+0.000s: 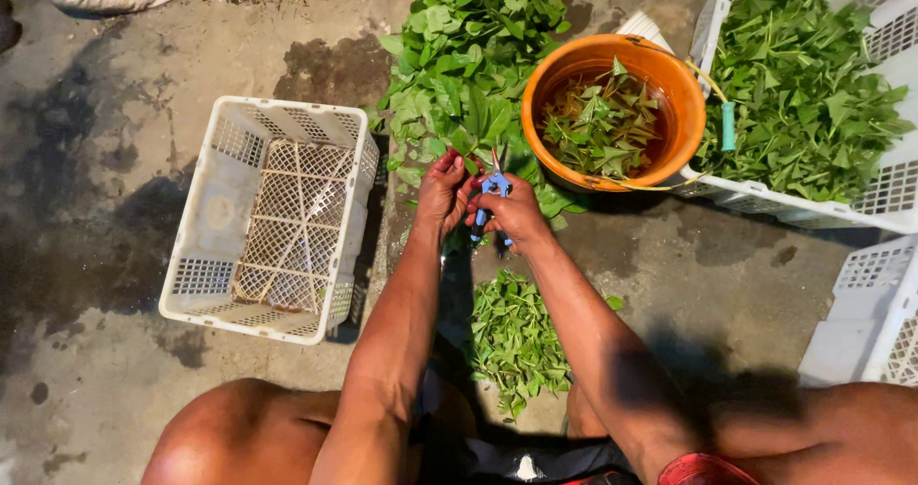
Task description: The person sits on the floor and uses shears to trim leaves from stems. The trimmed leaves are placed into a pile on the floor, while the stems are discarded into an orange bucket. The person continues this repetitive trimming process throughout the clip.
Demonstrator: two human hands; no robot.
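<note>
Gripping blue scissors [493, 190] in right hand [516, 215], fingers curled shut round handles. Left hand [445, 190] pinches stems of leaf pile [469, 55] beside orange bucket [612, 112]. Risk: blades nick left fingers, hands touching; loose stems slip, drop onto cut heap [516, 337].

An orange bucket [612, 112] stands on the wet concrete floor [115, 160], holding dark water with green leaves afloat. Just right of the bucket, touching it, sits a white slatted crate [861, 208] heaped with leafy greens. Well to the bucket's left lies an empty white crate [273, 217] (tilted slightly, its lattice bottom showing). Below and right of the bucket, another white crate [865, 322] pokes in at the frame's edge.
</note>
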